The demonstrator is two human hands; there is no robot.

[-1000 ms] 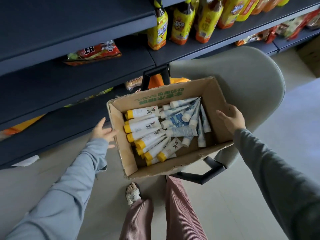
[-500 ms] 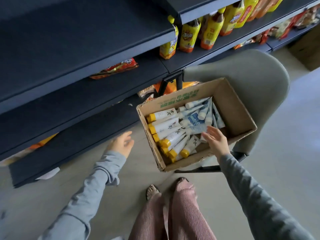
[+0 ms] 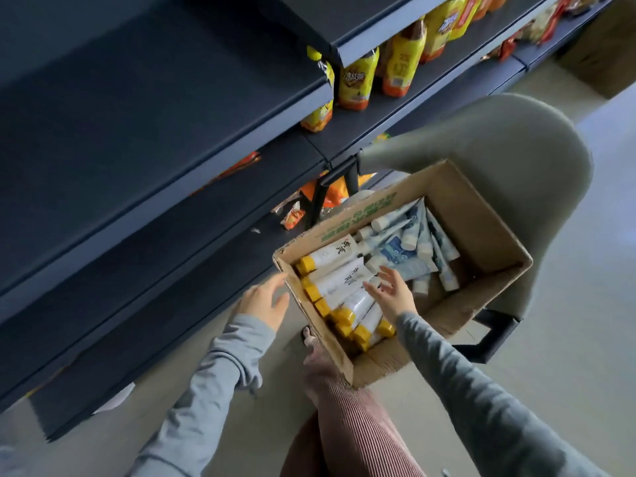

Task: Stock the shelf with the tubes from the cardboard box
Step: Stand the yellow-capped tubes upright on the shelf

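Head view, looking down: the cardboard box (image 3: 481, 232) sits on a grey-green upholstered chair (image 3: 516, 139) just in front of the dark metal shelf (image 3: 144, 108), whose near boards are bare here. Inside the box lie the tubes: yellow-capped white tubes (image 3: 339, 284) packed side by side on the left, blue-and-white tubes (image 3: 404, 251) jumbled on the right. The right hand (image 3: 390, 294) hovers over the yellow-capped row, fingers spread wide, gripping nothing. The left hand (image 3: 265, 302) is open too, empty, at the box's outer left wall; whether it touches the card I cannot tell. These tubes look light, with smooth glossy plastic skins that may slide against each other, soft squeezable bodies and hard ribbed caps. Best hold, I reckon, is across the body near the cap end, where it is firmest. The box is plain corrugated card with green print, walls a little bowed.
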